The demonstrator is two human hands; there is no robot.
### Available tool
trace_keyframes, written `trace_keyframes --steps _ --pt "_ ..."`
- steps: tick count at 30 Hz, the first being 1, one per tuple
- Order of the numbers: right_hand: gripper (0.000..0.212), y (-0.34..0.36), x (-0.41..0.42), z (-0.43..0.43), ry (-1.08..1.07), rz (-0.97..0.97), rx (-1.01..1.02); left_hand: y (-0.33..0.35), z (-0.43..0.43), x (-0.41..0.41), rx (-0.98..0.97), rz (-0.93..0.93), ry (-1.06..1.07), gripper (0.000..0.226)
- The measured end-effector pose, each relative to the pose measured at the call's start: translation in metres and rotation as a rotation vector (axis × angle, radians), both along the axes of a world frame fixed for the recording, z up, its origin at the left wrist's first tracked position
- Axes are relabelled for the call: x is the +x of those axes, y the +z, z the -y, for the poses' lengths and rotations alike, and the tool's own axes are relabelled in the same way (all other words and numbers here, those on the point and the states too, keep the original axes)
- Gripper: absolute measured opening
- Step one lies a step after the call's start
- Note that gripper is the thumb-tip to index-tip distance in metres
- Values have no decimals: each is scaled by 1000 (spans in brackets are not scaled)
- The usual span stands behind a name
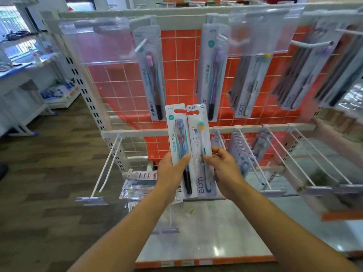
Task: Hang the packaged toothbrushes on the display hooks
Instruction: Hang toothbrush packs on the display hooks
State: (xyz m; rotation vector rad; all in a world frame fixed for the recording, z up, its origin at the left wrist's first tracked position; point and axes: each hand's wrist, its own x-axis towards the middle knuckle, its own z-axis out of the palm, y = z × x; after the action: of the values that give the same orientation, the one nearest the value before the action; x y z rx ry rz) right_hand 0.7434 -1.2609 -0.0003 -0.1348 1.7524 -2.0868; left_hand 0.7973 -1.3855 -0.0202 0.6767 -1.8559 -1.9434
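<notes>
Bare forearms reach toward the rack, each hand carrying one pack upright, the two packs side by side and touching. The left hand pinches the Hane toothbrush pack, thumb across its front. The right hand pinches the BDM toothbrush pack low down. Both packs sit below the upper hooks, not yet hung. The step looks like matching packs to rows. Next, the Hane pack's slot needs lifting onto the white hook bearing the hanging Hane pack. The BDM pack belongs further right, with the hanging BDM packs.
</notes>
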Motion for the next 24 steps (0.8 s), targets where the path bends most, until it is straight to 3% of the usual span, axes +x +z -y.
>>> trace_keyframes --steps 6,12,24 --pt "11 5 -5 -5 -3 1 -32 10 1 0 98 -67 -86 16" --pt "12 9 -4 -5 5 24 -44 12 0 1 19 -12 -80 33" --pt "22 10 0 -24 6 27 -85 13 -17 -2 -77 -30 -53 31"
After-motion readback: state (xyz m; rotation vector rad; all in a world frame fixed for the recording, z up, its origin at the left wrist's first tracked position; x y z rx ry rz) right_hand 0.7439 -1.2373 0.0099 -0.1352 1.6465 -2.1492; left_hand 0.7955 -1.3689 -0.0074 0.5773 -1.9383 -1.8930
